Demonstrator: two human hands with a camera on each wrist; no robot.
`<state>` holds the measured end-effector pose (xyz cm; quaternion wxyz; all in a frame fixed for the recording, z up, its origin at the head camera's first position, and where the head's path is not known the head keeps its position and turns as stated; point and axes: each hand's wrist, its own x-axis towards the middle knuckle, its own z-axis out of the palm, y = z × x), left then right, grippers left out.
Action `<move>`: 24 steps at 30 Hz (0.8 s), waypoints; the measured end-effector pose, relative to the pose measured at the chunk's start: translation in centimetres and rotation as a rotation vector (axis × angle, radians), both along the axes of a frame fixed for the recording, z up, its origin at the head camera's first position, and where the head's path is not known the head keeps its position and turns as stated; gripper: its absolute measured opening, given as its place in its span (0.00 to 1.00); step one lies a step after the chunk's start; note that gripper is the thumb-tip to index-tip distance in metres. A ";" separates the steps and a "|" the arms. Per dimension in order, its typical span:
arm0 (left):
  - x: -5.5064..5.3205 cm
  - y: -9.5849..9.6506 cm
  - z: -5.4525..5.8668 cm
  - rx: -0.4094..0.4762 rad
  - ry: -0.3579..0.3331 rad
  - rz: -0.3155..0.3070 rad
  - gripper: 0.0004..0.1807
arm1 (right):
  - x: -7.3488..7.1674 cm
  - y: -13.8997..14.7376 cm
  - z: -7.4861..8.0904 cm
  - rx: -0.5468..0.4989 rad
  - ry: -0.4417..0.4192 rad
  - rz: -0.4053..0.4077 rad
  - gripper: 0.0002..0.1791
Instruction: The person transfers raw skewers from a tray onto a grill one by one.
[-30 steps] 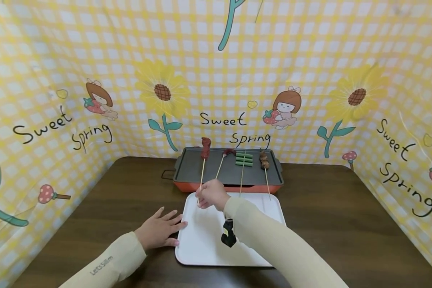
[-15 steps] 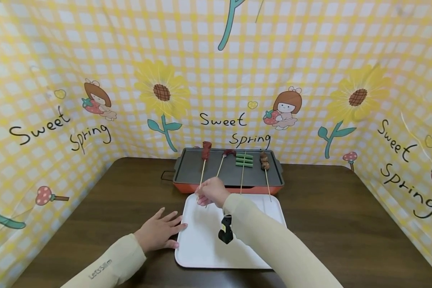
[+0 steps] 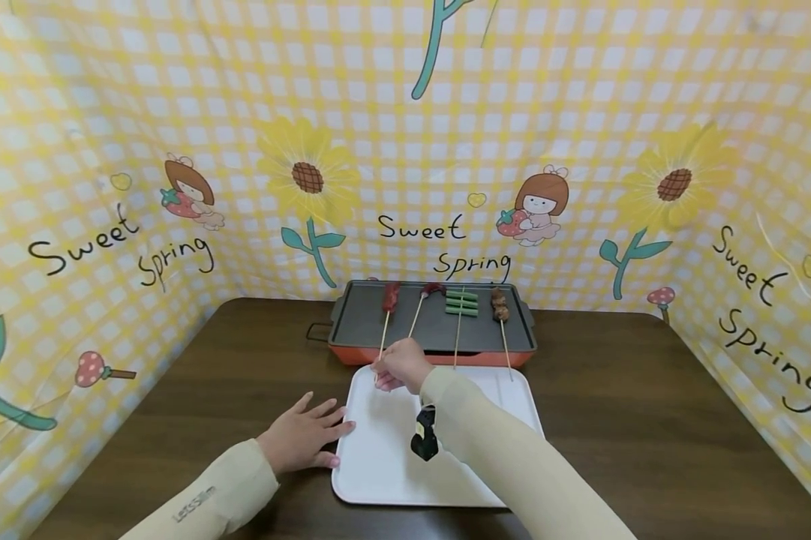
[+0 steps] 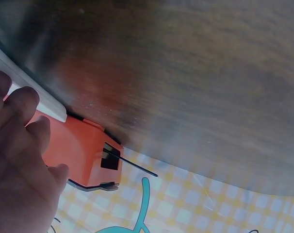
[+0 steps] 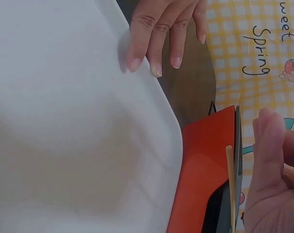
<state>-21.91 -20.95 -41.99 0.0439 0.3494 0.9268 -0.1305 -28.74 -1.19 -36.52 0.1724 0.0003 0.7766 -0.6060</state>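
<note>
In the head view my right hand (image 3: 403, 365) pinches the lower stick of a red meat skewer (image 3: 391, 298), whose meat end lies over the left part of the dark griddle (image 3: 358, 330). Beside it, a skewer with a curved dark red piece (image 3: 434, 288) lies with its stick passing behind that hand. My left hand (image 3: 302, 436) has its fingers spread and straight, with fingertips on the left rim of a white tray (image 3: 385, 476). In the right wrist view a bare stick end (image 5: 230, 162) shows beside the right hand (image 5: 273, 165).
Farther right on the griddle lie a skewer of several green pieces (image 3: 462, 303) and a brown meat skewer (image 3: 500, 306), sticks jutting over the tray's back edge. A wire handle (image 3: 316, 331) sticks out at the griddle's left. A checked cloth (image 3: 405, 150) hangs behind the wooden table (image 3: 614, 405).
The meat end of the red skewer has come down from above the griddle's back edge toward its surface, still pinched by my right hand. My left hand stays at the tray rim.
</note>
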 end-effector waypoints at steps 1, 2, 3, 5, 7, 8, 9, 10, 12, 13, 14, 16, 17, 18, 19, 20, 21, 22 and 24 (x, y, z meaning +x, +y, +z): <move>0.0 0.0 0.0 0.000 -0.005 0.005 0.33 | 0.0 0.0 -0.1 0.004 0.002 0.003 0.08; 0.0 0.0 0.0 0.000 -0.008 0.009 0.33 | 0.0 0.0 -0.1 0.006 0.003 0.006 0.07; 0.0 0.1 0.0 0.001 -0.011 0.012 0.33 | -0.1 0.0 -0.1 0.008 0.002 0.007 0.07; 0.0 0.1 0.0 -0.001 -0.013 0.012 0.34 | -0.1 0.1 -0.2 0.009 -0.006 0.013 0.08; 0.0 0.1 0.1 -0.004 -0.011 0.010 0.34 | -0.2 0.2 -0.2 0.008 -0.019 0.022 0.06; 0.0 0.1 0.1 -0.005 -0.012 0.011 0.34 | -0.2 0.2 -0.2 0.005 -0.028 0.028 0.06; 0.0 0.1 0.1 -0.008 -0.012 0.014 0.34 | -0.2 0.3 -0.2 0.004 -0.037 0.035 0.06; -0.1 0.1 0.1 -0.010 -0.016 0.017 0.34 | -0.2 0.4 -0.2 0.005 -0.043 0.040 0.06; -0.1 0.2 0.1 -0.011 -0.027 0.028 0.34 | -0.2 0.5 -0.3 0.009 -0.049 0.045 0.07; -0.1 0.2 0.1 -0.010 -0.031 0.031 0.34 | -0.2 0.5 -0.3 0.010 -0.047 0.041 0.06; -0.2 0.2 0.0 -0.010 -0.032 0.032 0.34 | -0.2 0.6 -0.3 0.011 -0.044 0.034 0.06; -0.2 0.2 0.0 -0.006 -0.027 0.023 0.34 | -0.2 0.6 -0.2 0.007 -0.035 0.014 0.05; -0.2 0.2 0.0 -0.001 -0.025 0.021 0.34 | -0.3 0.6 -0.2 0.005 -0.031 0.005 0.03; -0.3 0.2 -0.1 0.001 -0.020 0.016 0.34 | -0.3 0.6 -0.1 0.002 -0.026 -0.005 0.03; -0.3 0.1 -0.1 0.002 -0.017 0.014 0.33 | -0.3 0.6 -0.1 -0.001 -0.026 -0.010 0.04; -0.3 0.1 -0.1 0.001 -0.015 0.012 0.33 | -0.4 0.6 -0.1 -0.008 -0.028 -0.013 0.05; -0.3 0.1 -0.1 0.002 -0.015 0.013 0.33 | -0.4 0.6 -0.1 -0.015 -0.027 -0.011 0.05; -0.3 0.1 -0.2 0.001 -0.015 0.014 0.33 | -0.3 0.5 -0.1 -0.018 -0.026 -0.006 0.06; -0.2 0.0 -0.1 0.000 -0.013 0.014 0.33 | -0.2 0.5 -0.2 -0.025 -0.024 0.016 0.05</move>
